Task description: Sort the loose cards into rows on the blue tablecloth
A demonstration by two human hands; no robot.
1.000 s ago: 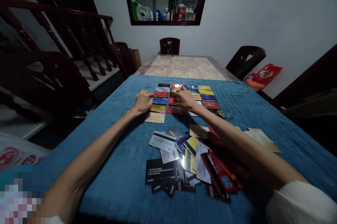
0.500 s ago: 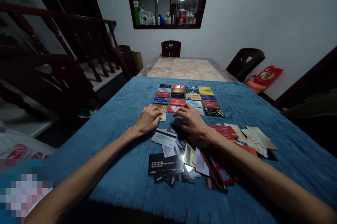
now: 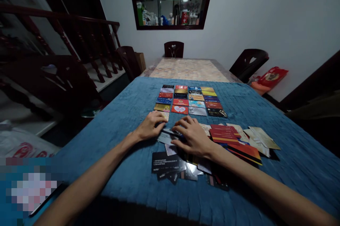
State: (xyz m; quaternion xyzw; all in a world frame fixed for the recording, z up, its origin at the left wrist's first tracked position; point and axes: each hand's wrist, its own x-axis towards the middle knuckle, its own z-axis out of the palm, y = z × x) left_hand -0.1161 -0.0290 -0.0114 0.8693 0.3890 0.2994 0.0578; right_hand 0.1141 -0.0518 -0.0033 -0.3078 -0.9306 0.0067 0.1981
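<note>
Laid out in overlapping columns on the blue cloth are several plastic cards, among them a red card with a white heart [image 3: 180, 109] and a silver card [image 3: 197, 111]. My left hand [image 3: 150, 126] rests at the near end of the left column, fingertips by a pale card [image 3: 165, 115], thumb apart from the fingers and nothing visible in its grasp. Over the loose card pile, my right hand [image 3: 193, 137] spreads its bent fingers and covers part of it. Beneath its fingertips lies a light grey card [image 3: 166, 137] with a dark stripe. Black cards [image 3: 167, 162] show at the pile's near side.
Red cards [image 3: 224, 133] and cream cards [image 3: 261, 137] lie to the right of my right hand. The blue cloth [image 3: 119, 120] covers the near part of the table. Chairs [image 3: 249, 64] stand around it, with a red bag [image 3: 272, 77] at the right.
My right hand has drawn back from the card columns onto the loose pile, uncovering the silver card. My left hand has shifted slightly nearer me, its thumb now further from the fingers.
</note>
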